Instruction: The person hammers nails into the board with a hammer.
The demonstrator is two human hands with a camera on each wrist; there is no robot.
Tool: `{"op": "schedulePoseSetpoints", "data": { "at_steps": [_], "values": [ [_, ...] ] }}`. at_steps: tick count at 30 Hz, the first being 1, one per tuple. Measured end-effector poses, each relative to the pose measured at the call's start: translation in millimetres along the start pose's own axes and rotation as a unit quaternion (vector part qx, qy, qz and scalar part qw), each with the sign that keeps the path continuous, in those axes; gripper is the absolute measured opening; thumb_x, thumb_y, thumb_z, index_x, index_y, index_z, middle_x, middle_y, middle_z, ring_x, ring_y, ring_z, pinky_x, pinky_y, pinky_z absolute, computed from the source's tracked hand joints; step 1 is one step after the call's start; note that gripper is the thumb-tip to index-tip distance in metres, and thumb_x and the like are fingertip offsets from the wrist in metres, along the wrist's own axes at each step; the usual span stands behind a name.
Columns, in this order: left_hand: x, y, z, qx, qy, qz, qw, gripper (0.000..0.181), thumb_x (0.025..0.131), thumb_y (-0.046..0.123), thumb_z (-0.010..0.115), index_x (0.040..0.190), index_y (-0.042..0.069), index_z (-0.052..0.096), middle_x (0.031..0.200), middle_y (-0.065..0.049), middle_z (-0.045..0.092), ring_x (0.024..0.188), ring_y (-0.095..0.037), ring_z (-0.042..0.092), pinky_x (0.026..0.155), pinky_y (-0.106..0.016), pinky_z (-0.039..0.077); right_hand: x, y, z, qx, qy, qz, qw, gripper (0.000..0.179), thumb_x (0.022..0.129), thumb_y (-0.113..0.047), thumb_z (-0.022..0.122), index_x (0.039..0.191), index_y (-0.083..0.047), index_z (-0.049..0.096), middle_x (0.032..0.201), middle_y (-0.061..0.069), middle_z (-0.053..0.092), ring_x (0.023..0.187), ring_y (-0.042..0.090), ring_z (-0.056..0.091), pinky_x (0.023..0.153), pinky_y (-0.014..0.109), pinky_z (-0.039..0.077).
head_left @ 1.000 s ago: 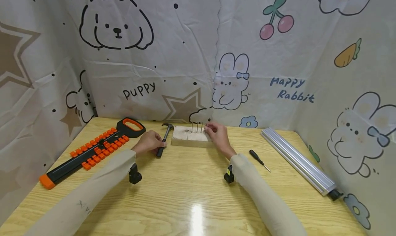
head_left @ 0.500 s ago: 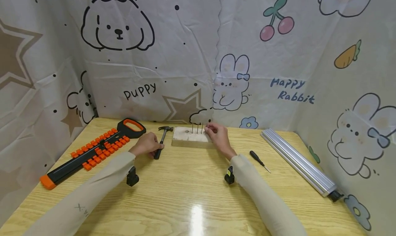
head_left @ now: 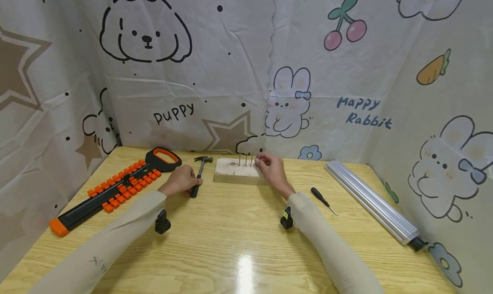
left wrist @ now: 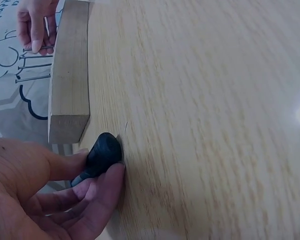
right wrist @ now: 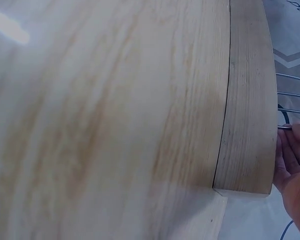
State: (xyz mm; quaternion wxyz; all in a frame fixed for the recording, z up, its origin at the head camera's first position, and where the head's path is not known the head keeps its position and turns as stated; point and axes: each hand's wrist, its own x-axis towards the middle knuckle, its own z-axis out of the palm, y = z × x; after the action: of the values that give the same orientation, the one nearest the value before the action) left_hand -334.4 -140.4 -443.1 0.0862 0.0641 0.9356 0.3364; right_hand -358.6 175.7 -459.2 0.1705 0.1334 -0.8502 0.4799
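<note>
My left hand (head_left: 179,179) pinches the dark handle of a claw hammer (head_left: 200,170) between thumb and fingers, low over the table. Close up in the left wrist view, the handle's rounded end (left wrist: 106,152) pokes out from the grip. To the right of the hammer lies a pale wooden block (head_left: 231,177). Three thin nails (head_left: 245,160) stand upright in its top, apart from each other. My right hand (head_left: 271,170) is at the block's right part and pinches another nail (right wrist: 284,128) against its top; the fingers hide most of that nail.
An orange and black rack (head_left: 127,180) with orange clips lies at the left. A small screwdriver (head_left: 321,197) and a silver aluminium profile (head_left: 369,200) lie to the right. A printed cloth (head_left: 231,127) hangs right behind the table.
My left hand has drawn the hammer leftward, away from the block, and its head has swung left. My right hand stays at the same nail.
</note>
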Motion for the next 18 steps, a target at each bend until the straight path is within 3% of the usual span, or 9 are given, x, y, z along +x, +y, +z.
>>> {"op": "schedulePoseSetpoints", "data": {
  "at_steps": [4,8,13,15,18],
  "values": [
    [1.4,3.2,1.1,0.017,0.003,0.017,0.9997,0.038,0.098,0.017,0.075,0.068,0.008,0.054,0.058,-0.002,0.054,0.049,-0.015,0.062,0.049,-0.029,0.056,1.3,-3.5,-4.0,0.002,-0.01,0.015,0.9998,0.013,0.101,-0.004,0.069,0.108,0.005,0.074,0.104,0.019,0.075,0.092,0.028,0.071,0.079,0.026,0.055],
    [2.9,5.8,1.5,0.032,0.005,0.018,0.9993,0.043,0.098,0.016,0.075,0.062,0.01,0.052,0.054,0.0,0.053,0.046,-0.014,0.061,0.047,-0.027,0.054,2.2,-8.1,-10.2,0.017,-0.045,0.043,0.9979,0.023,0.101,-0.003,0.069,0.12,0.01,0.069,0.112,0.023,0.073,0.102,0.034,0.071,0.089,0.035,0.059],
    [4.0,11.5,0.4,0.068,0.012,0.024,0.9973,0.051,0.098,0.019,0.074,0.057,0.014,0.045,0.049,0.005,0.037,0.04,-0.008,0.042,0.043,-0.021,0.032,2.1,-16.1,-20.4,0.02,-0.085,0.075,0.9933,0.038,0.102,-0.005,0.069,0.136,0.009,0.059,0.123,0.024,0.07,0.115,0.037,0.069,0.101,0.045,0.056],
    [1.7,16.9,-1.3,0.091,0.029,0.032,0.9949,0.041,0.099,0.023,0.073,0.064,0.008,0.056,0.055,0.0,0.045,0.047,-0.013,0.044,0.048,-0.025,0.032,2.8,-18.1,-24.5,0.013,-0.096,0.074,0.9925,0.042,0.102,-0.008,0.068,0.14,0.007,0.056,0.125,0.023,0.069,0.116,0.037,0.068,0.102,0.046,0.055],
    [-3.1,25.5,-3.7,0.107,0.057,0.069,0.9903,0.028,0.102,0.026,0.07,0.099,-0.003,0.072,0.091,-0.017,0.069,0.074,-0.028,0.065,0.065,-0.039,0.053,3.0,-21.4,-33.5,-0.011,-0.111,0.059,0.992,0.044,0.103,-0.01,0.068,0.142,0.005,0.054,0.128,0.022,0.068,0.116,0.036,0.067,0.102,0.047,0.054]
  ]
}}
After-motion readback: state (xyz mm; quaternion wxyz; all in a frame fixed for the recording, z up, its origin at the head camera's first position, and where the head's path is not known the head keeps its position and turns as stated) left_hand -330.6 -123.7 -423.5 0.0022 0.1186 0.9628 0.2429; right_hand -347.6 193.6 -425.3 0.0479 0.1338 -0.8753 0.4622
